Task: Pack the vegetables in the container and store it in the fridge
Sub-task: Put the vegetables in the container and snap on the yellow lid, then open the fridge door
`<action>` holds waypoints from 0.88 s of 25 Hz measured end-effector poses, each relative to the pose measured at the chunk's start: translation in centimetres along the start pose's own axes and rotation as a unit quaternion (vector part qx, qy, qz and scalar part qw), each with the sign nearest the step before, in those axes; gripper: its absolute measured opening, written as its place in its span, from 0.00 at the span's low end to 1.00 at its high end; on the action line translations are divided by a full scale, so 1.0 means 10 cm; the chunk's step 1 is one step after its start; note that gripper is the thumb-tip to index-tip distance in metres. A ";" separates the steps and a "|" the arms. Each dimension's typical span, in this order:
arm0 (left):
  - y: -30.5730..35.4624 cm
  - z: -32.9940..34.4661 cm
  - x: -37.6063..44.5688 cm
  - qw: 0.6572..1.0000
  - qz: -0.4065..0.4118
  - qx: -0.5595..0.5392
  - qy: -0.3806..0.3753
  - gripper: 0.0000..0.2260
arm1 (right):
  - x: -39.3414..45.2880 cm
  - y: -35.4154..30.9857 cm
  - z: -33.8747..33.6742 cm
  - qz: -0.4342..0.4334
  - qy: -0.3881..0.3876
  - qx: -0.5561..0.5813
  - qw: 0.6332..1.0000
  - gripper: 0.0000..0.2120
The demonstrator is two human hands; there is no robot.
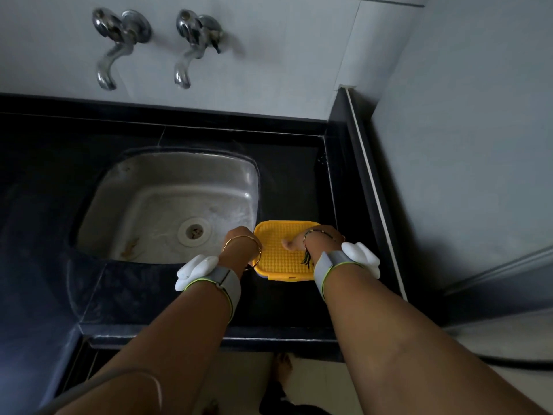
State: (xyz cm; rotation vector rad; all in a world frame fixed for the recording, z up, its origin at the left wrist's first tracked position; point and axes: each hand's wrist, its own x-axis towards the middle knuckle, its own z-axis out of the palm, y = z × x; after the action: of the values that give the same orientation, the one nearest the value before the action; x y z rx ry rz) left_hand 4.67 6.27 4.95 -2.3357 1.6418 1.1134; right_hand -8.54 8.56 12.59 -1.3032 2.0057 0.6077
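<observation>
The yellow container (284,253) sits on the black counter (167,289), at its front right part just beside the right edge of the steel sink (167,205), and its ribbed yellow lid (281,250) is already on top. That suggests the packing is close to done: no vegetables lie loose on the counter or in the sink, so they are most likely inside, though the solid lid hides the contents and I cannot confirm what the box holds. The left hand (239,239) is at the container's left edge, bent down over the rim; it seems to grip or press that side, but the fingers are hidden behind the wrist, so I cannot tell whether they are clenched. The right hand (311,239) lies over the right side of the lid with the thumb resting flat on top and the other fingers out of sight past the far right edge, which reads as pressing the lid down or taking hold of the box. What is left, as I judge it, is to make sure the lid is snapped shut all round, lift the box off the counter and carry it to the fridge, which is not in view here. The sink basin is empty apart from some stains near the drain (194,232).
</observation>
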 end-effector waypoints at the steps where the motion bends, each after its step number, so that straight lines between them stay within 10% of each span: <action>1: 0.00 0.00 -0.01 1.000 -0.004 0.004 0.006 0.11 | 0.05 0.01 0.03 0.007 0.009 0.001 1.000 0.43; 8: 0.08 0.00 -0.12 0.998 -0.033 0.059 0.009 0.12 | 0.24 0.16 0.23 0.007 0.001 0.093 0.996 0.45; 16: 0.14 0.18 -1.08 0.983 0.053 0.038 0.172 0.22 | -0.37 0.50 0.60 -0.036 0.283 0.106 0.953 0.32; 22: 0.43 0.49 -2.13 0.931 0.279 -0.122 0.199 0.15 | -1.38 1.24 0.90 -0.143 0.606 0.136 0.771 0.12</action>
State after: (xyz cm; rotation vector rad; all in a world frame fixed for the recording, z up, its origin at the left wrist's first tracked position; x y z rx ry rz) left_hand -4.89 23.39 15.45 -2.4303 2.5732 1.0019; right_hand -13.51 28.07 17.09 -1.9934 2.5423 -0.9266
